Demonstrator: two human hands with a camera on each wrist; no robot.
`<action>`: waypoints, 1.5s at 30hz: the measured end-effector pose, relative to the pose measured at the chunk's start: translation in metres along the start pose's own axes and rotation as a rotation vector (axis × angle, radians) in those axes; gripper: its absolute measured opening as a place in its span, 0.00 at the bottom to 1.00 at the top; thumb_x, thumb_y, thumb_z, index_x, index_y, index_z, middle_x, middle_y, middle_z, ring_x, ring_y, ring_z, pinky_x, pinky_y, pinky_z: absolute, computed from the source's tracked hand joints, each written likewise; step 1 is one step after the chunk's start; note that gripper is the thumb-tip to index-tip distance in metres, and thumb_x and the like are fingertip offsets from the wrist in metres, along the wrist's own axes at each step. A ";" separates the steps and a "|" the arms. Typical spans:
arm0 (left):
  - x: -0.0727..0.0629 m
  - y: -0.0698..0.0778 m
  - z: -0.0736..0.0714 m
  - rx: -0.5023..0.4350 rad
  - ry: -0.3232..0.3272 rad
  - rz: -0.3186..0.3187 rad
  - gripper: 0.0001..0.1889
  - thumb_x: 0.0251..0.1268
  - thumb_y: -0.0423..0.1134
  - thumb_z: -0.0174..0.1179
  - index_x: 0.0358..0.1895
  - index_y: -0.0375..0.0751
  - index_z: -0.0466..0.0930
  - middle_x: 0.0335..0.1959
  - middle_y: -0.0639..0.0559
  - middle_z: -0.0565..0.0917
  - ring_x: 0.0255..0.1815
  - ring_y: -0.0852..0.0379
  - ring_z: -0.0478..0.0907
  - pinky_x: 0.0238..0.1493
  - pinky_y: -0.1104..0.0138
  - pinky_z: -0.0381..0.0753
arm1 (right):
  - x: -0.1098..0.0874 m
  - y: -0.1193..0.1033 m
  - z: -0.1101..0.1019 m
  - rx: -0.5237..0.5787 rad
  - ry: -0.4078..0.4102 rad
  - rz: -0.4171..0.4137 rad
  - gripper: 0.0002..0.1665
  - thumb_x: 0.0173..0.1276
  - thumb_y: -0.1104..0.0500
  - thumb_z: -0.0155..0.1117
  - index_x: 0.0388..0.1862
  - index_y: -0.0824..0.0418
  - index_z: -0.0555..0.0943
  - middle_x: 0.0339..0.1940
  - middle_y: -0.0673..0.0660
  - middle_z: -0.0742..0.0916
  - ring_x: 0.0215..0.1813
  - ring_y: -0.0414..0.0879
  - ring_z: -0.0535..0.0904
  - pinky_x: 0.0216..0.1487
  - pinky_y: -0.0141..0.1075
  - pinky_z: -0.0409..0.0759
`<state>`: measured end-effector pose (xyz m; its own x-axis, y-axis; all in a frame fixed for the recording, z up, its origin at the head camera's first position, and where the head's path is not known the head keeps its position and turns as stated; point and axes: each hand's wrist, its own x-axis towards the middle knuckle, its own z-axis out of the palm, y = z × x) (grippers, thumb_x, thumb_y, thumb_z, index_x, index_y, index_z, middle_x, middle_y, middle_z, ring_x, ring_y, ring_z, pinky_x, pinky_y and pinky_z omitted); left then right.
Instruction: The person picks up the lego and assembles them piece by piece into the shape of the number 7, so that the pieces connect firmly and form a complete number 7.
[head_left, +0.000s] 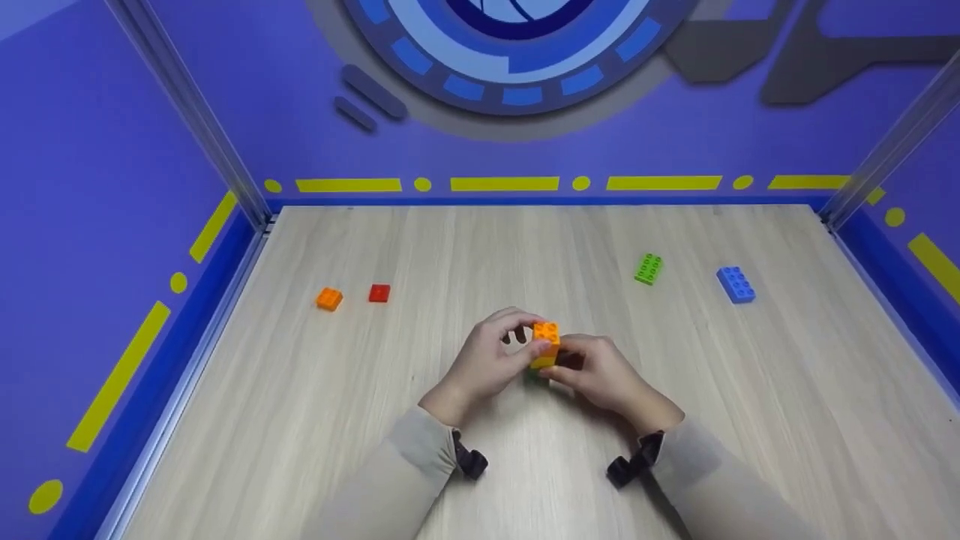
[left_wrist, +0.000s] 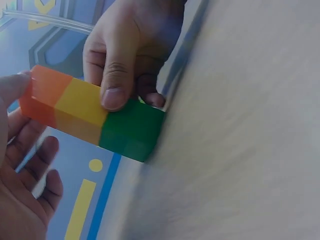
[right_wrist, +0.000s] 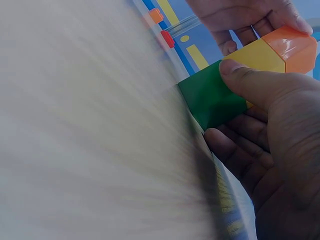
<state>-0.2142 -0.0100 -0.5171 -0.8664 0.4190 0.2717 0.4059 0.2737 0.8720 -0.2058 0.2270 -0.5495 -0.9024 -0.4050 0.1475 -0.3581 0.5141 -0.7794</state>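
Note:
Between both hands stands a stack of three building bricks: a green brick (left_wrist: 131, 131) at the bottom, a yellow brick (left_wrist: 82, 102) in the middle and an orange brick (head_left: 546, 331) with studs on top. My left hand (head_left: 495, 358) pinches the orange brick between thumb and fingers, its other fingers spread beside the stack. Lower down, my right hand (head_left: 606, 373) grips the stack, with its thumb (right_wrist: 250, 82) across the seam of the yellow and green bricks. The green brick's lower end is right at the tabletop in the wrist views.
On the wooden table (head_left: 465, 255), a small orange brick (head_left: 328, 299) and a red brick (head_left: 379, 293) lie to the left. A light green brick (head_left: 649, 268) and a blue brick (head_left: 736, 285) lie to the right. Purple panels (head_left: 480, 161) enclose the back and sides.

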 end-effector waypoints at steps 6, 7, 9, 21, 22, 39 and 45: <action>-0.001 -0.004 0.002 -0.006 0.010 0.026 0.16 0.80 0.44 0.73 0.63 0.42 0.90 0.55 0.50 0.91 0.59 0.49 0.85 0.62 0.59 0.80 | -0.002 0.000 0.000 0.005 -0.007 -0.016 0.17 0.74 0.54 0.83 0.60 0.53 0.94 0.53 0.51 0.96 0.53 0.44 0.92 0.62 0.40 0.91; -0.001 -0.004 0.002 -0.008 0.011 0.028 0.16 0.80 0.43 0.73 0.63 0.41 0.90 0.56 0.49 0.91 0.60 0.48 0.85 0.64 0.57 0.81 | -0.001 0.000 0.000 0.004 -0.008 -0.016 0.17 0.74 0.54 0.83 0.60 0.53 0.94 0.53 0.51 0.96 0.53 0.44 0.92 0.61 0.41 0.92; -0.001 -0.003 0.002 -0.034 0.006 0.028 0.16 0.81 0.42 0.72 0.63 0.40 0.89 0.57 0.47 0.91 0.61 0.47 0.86 0.67 0.56 0.84 | -0.001 0.000 -0.001 -0.001 -0.009 -0.011 0.17 0.74 0.54 0.83 0.60 0.53 0.94 0.53 0.51 0.96 0.53 0.43 0.91 0.61 0.40 0.92; -0.002 -0.010 0.006 -0.162 -0.012 0.018 0.15 0.83 0.40 0.71 0.65 0.39 0.88 0.58 0.45 0.88 0.60 0.54 0.87 0.70 0.58 0.86 | 0.000 0.011 0.003 0.038 0.029 -0.085 0.19 0.72 0.55 0.86 0.59 0.54 0.94 0.50 0.51 0.95 0.48 0.41 0.88 0.54 0.34 0.90; -0.002 -0.011 0.006 -0.164 -0.011 0.022 0.15 0.83 0.40 0.70 0.64 0.40 0.88 0.58 0.45 0.88 0.60 0.54 0.87 0.70 0.58 0.86 | 0.000 0.012 0.002 0.048 0.039 -0.109 0.19 0.72 0.55 0.85 0.60 0.55 0.94 0.51 0.52 0.96 0.48 0.40 0.89 0.54 0.34 0.90; 0.001 -0.010 0.008 -0.172 -0.017 0.004 0.17 0.84 0.41 0.69 0.67 0.39 0.86 0.62 0.45 0.87 0.64 0.52 0.86 0.73 0.57 0.86 | 0.029 0.023 -0.063 0.503 0.686 0.214 0.15 0.84 0.68 0.65 0.61 0.77 0.86 0.41 0.41 0.93 0.44 0.39 0.87 0.44 0.28 0.85; -0.001 -0.011 0.008 -0.168 -0.038 -0.005 0.18 0.85 0.42 0.69 0.68 0.38 0.85 0.62 0.44 0.86 0.64 0.53 0.85 0.74 0.58 0.85 | 0.042 0.038 -0.097 0.408 0.814 0.407 0.19 0.85 0.63 0.66 0.68 0.67 0.86 0.47 0.41 0.88 0.50 0.35 0.83 0.48 0.24 0.83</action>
<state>-0.2149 -0.0067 -0.5301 -0.8553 0.4512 0.2548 0.3448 0.1284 0.9299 -0.2804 0.3033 -0.5141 -0.8824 0.4642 0.0763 -0.0132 0.1375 -0.9904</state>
